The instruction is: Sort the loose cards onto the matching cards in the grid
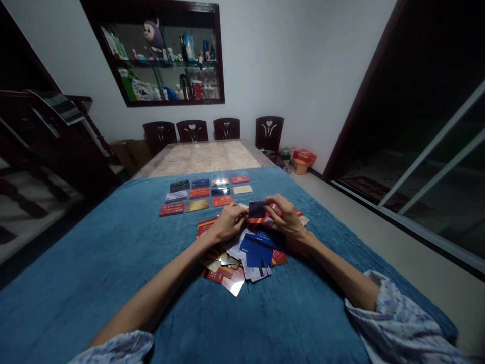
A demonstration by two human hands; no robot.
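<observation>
A dark card is held up between both hands above a loose heap of cards on the blue cloth. My left hand pinches its left edge. My right hand grips its right edge, and red cards show under those fingers. The heap mixes blue, red, white and gold cards and lies under my wrists. Further back, several cards lie in neat rows, red, dark, blue and gold ones side by side.
The blue cloth covers the near part of a long table with a marble top. Several dark chairs stand at the far end. A wall shelf holds bottles and a toy. A glass door is at right.
</observation>
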